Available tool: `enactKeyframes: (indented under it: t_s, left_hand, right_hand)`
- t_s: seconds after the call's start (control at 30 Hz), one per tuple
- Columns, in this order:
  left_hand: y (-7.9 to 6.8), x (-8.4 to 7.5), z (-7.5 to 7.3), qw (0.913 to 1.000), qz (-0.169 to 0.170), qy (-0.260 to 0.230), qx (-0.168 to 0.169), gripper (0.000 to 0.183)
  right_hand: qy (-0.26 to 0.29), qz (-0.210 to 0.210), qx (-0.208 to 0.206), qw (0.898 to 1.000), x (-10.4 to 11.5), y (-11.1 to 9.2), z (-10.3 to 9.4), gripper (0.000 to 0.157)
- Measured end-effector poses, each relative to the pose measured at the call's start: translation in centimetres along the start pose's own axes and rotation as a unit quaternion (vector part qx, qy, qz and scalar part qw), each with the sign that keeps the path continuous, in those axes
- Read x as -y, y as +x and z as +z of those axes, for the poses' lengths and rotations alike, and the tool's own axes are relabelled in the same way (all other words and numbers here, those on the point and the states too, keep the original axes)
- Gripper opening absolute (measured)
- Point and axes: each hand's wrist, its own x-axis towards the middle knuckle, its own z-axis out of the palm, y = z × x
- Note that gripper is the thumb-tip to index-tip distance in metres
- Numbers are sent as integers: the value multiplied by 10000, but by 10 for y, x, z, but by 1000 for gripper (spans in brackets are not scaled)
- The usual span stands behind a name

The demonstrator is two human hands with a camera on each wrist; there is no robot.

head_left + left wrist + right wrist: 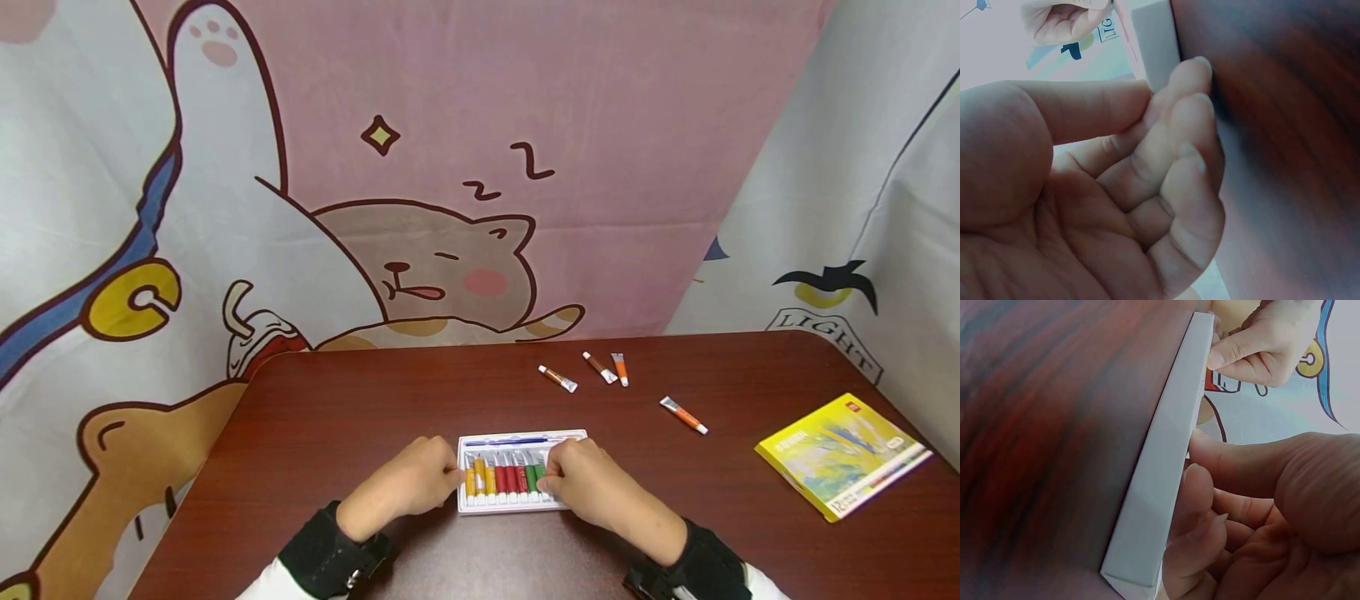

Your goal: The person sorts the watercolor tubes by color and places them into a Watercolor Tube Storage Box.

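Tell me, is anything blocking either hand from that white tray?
Nothing visible is. The left hand is at one end of the white tray, the right hand at the other. Loose tubes lie beyond it; the yellow box sits farther right.

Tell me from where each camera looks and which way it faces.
Head: on the head, facing forward and down at the tray; left hand and right hand show.
Left wrist: on that wrist, facing its hand and the tray's side; right hand beyond.
Right wrist: on that wrist, facing its hand and the tray's side; left hand beyond.
Both wrist views share tray and hands.
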Motion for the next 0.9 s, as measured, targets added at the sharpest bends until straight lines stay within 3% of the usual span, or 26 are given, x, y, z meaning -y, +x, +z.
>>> enactKeyframes:
  t_s: [0.3, 0.7, 0.9]
  left_hand:
    - [1, 0, 1, 10000, -44, -55, 61, 35]
    - [0, -1, 0, 10000, -39, -35, 61, 33]
    - [0, 0, -1, 10000, -39, -4, 66, 33]
  right_hand:
    - [-286, 26, -20, 9996, 0, 0, 3, 30]
    - [-170, -94, -95, 9998, -2, -2, 0, 28]
    - [-418, -5, -601, 9973, -3, -1, -15, 19]
